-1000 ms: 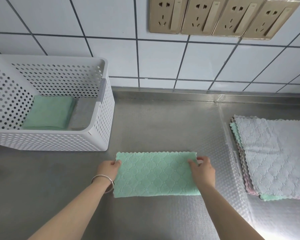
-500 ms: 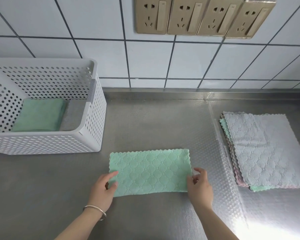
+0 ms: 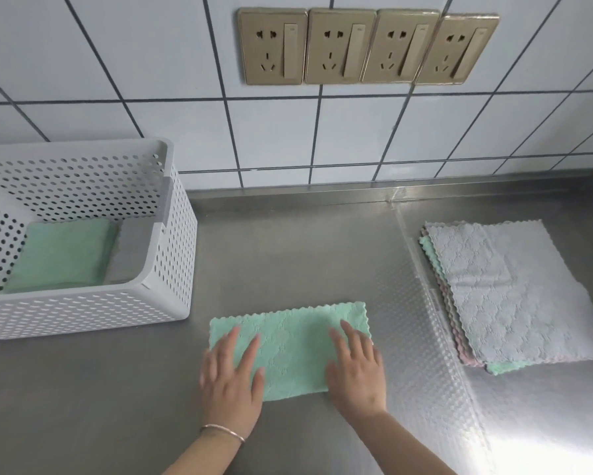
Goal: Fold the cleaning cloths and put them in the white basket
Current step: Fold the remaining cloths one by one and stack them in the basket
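I saw a stainless steel counter (image 3: 288,255) running under a wall of white tiles (image 3: 151,63) with dark grout. Four gold-coloured wall sockets (image 3: 367,46) sat side by side in a row high on the tiles, each with a rocker switch at its right. A textured clear mat (image 3: 435,389) lay over the counter's right part, and glare brightened its near corner

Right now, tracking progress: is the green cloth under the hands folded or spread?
Folded: the green cloth is a narrow rectangle, half the spread stack.
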A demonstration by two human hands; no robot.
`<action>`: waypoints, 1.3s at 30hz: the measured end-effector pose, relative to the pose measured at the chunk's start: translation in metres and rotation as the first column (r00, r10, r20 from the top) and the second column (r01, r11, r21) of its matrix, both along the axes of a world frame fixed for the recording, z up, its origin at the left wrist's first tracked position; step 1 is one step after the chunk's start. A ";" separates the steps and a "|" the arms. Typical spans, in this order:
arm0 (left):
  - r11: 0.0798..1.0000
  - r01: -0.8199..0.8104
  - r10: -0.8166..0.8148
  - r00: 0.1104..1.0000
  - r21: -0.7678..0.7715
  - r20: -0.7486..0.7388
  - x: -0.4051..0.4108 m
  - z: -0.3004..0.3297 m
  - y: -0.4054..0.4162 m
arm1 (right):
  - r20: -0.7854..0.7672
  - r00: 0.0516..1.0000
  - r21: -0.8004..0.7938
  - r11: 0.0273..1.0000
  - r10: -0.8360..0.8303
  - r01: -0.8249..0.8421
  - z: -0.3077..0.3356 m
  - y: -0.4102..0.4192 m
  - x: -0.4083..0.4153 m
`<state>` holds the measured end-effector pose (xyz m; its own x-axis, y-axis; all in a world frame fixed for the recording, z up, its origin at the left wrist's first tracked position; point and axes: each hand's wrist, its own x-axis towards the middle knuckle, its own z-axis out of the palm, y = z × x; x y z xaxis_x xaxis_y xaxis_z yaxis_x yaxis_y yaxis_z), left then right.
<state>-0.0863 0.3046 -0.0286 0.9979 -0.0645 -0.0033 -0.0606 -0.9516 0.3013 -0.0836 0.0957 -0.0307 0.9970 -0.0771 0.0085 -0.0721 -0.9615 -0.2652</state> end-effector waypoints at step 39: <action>0.881 0.437 -0.371 0.877 0.183 -0.306 0.029 -0.031 -0.032 | -0.594 0.730 0.389 0.673 -0.338 0.629 0.031 -0.042 0.027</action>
